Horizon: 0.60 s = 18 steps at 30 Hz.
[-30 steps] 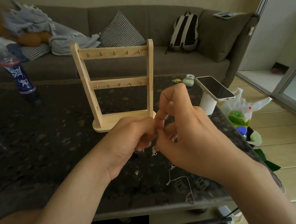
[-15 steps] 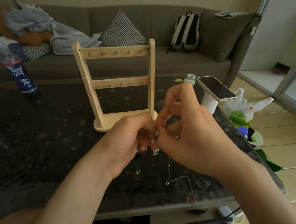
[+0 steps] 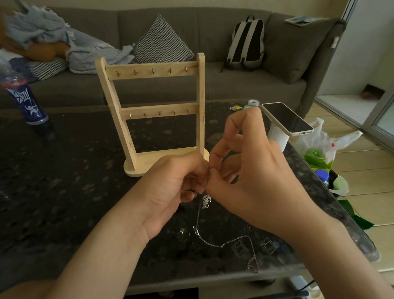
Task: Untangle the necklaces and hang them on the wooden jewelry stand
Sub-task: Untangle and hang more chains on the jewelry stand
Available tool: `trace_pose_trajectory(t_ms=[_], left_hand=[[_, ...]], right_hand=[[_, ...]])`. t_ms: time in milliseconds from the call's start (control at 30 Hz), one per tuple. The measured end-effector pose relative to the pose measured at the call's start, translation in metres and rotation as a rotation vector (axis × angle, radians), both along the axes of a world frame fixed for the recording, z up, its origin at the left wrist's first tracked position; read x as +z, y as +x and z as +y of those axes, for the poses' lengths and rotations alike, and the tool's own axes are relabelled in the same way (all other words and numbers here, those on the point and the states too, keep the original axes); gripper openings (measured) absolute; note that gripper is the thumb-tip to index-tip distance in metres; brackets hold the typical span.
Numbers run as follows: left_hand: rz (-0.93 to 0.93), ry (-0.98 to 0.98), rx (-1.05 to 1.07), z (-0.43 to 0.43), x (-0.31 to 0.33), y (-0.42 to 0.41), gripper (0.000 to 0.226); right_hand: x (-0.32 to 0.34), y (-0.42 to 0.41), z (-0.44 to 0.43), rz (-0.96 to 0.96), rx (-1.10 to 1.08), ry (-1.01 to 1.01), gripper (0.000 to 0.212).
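Your left hand [image 3: 171, 191] and right hand [image 3: 254, 180] each pinched the necklaces [image 3: 206, 200] just in front of the upright stand [image 3: 153, 110]; they hung straight down, then trailed right across the table [image 3: 55, 206].

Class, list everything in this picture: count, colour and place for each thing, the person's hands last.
sofa: one, grey, at the back
table: one, dark speckled, before the sofa
wooden jewelry stand: one, pale wood, upright on the table, hooks bare
necklaces: count unclear, silver, tangled, partly lying on the table
bottle: one, blue label, table's far left
phone: one, pale case, on a white holder, table's right
cushion: one, black-and-white check, on the sofa
backpack: one, black and grey, on the sofa
hands: two, left hand and right hand pinch the necklaces before the stand
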<state>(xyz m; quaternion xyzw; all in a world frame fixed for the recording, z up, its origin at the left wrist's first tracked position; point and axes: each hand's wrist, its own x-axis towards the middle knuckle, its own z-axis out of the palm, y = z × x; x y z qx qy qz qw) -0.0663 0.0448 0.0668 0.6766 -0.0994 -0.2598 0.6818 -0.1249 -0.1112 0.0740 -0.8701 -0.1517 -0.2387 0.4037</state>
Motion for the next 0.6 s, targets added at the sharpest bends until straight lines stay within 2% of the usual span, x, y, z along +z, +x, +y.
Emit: trace_pose_trajectory(t_ms=[133,267,500,600], left_hand=[[-0.032,0.037,0.007,0.0,0.0,0.0,0.016],[-0.046,0.062,0.008,-0.001,0.001,-0.001,0.015],[-0.02,0.062,0.012,0.0,0.0,0.0,0.024],[0.062,0.002,-0.001,0.002,-0.001,0.001,0.013]], right_hand=[[-0.003,0.002,0.001,-0.049,0.022,-0.051,0.058],[-0.005,0.003,0.002,-0.02,0.07,-0.045,0.052],[-0.013,0.007,0.002,0.074,0.142,0.106,0.043],[-0.016,0.01,0.0,0.089,0.178,0.201,0.037]])
